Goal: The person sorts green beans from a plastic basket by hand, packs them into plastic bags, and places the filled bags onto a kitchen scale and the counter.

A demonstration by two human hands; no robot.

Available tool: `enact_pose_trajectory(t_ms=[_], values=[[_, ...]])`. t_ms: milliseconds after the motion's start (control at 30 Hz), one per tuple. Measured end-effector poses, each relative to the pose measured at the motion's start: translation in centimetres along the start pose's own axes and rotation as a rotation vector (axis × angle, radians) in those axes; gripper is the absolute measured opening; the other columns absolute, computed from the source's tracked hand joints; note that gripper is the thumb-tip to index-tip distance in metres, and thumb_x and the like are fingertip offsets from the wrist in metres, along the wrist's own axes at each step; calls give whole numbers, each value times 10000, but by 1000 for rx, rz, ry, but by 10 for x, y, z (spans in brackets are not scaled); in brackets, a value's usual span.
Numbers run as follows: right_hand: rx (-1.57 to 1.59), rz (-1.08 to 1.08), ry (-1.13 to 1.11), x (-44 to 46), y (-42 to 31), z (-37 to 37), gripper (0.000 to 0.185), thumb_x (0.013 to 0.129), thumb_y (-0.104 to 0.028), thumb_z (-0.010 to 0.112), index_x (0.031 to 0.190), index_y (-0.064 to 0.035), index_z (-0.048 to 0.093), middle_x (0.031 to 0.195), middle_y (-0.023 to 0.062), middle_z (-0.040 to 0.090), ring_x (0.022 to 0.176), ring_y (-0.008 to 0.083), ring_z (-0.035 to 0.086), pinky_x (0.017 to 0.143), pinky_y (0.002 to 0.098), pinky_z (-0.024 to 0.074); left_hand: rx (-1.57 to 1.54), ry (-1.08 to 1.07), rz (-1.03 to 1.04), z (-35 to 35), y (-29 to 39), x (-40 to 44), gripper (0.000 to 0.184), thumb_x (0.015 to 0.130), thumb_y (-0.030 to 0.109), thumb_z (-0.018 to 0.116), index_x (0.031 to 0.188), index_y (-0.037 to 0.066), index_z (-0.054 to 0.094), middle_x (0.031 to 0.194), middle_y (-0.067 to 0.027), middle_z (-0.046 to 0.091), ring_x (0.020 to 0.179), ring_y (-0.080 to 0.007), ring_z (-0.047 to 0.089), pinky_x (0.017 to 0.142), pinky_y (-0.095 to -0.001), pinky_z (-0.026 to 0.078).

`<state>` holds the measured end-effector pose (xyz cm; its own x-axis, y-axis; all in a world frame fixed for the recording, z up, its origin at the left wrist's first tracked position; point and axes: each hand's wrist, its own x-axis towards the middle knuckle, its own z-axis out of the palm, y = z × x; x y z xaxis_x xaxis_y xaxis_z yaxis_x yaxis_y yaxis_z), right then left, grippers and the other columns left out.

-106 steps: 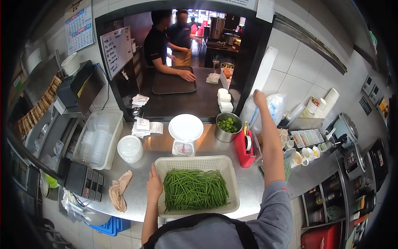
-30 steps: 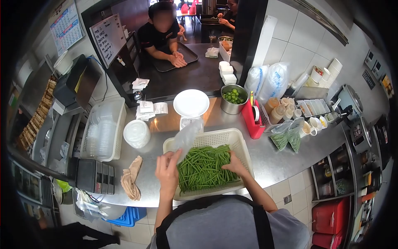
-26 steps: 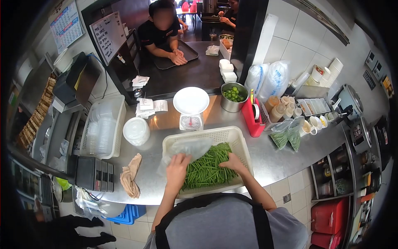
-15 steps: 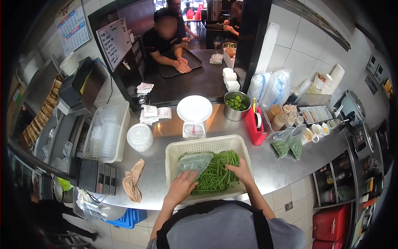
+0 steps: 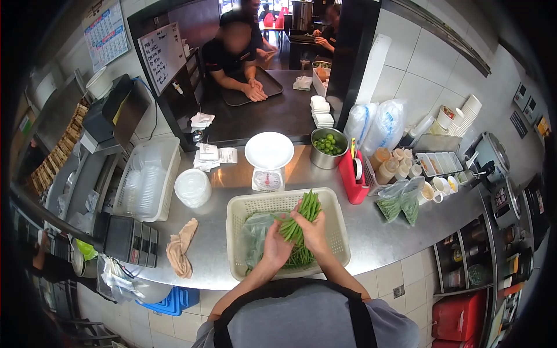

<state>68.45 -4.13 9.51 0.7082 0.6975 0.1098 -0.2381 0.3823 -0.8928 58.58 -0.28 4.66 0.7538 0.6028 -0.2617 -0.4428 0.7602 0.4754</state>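
Observation:
Over a cream perforated basket (image 5: 237, 207), my two hands hold up a bunch of cut green beans (image 5: 306, 210). My right hand (image 5: 313, 233) is wrapped round the bunch from the right, thumb across it. Against its left side, my left hand (image 5: 277, 246) is cupped and supports the bunch; some of its fingers are hidden behind the beans. More green beans (image 5: 300, 256) lie in the basket below, partly covered by my hands. A clear plastic bag (image 5: 255, 232) rests inside along the basket's left side.
Behind the basket stands a kitchen scale (image 5: 268, 180) with a white plate (image 5: 269, 150). A pot of limes (image 5: 328, 145) and a red holder (image 5: 353, 180) are to its right. At left are a white tub (image 5: 192, 188) and a cloth (image 5: 182, 248). A co-worker leans over a tray (image 5: 270, 87).
Both hands have come together and lifted a bunch of green beans above the basket. My left hand has left the plastic bag, which now lies farther left in the basket.

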Motion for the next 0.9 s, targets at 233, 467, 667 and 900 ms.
enact_pose_trajectory(t_ms=[233, 467, 667, 900], values=[[-9, 57, 29, 0, 7, -11, 294, 746, 72, 617, 1001, -27, 508, 851, 32, 559, 772, 108, 555, 685, 237, 458, 109, 140, 193, 5, 8, 2, 402, 923, 379, 429, 1219, 109, 461, 1242, -52, 470, 1150, -205, 428, 983, -382, 308], [64, 72, 57, -7, 6, -2, 326, 746, 76, 617, 1030, -28, 495, 868, 43, 560, 787, 118, 557, 698, 247, 467, -62, 121, 67, 0, -16, 4, 313, 961, 232, 355, 1184, 51, 479, 1191, -57, 510, 1098, -169, 474, 959, -326, 352], [5, -65, 38, -8, 7, 5, 582, 733, 99, 614, 1224, -55, 343, 904, 37, 538, 832, 123, 544, 745, 245, 462, -35, 139, 110, 8, -13, 1, 347, 974, 217, 293, 1206, 35, 475, 1200, -76, 508, 1093, -171, 485, 961, -320, 365], [109, 72, -19, -8, -1, 9, 602, 723, 86, 628, 1245, -33, 351, 899, 73, 545, 810, 151, 562, 757, 280, 468, 38, 125, 131, 11, -7, -1, 344, 975, 204, 298, 1206, 34, 488, 1214, -79, 510, 1092, -167, 494, 952, -310, 383]])
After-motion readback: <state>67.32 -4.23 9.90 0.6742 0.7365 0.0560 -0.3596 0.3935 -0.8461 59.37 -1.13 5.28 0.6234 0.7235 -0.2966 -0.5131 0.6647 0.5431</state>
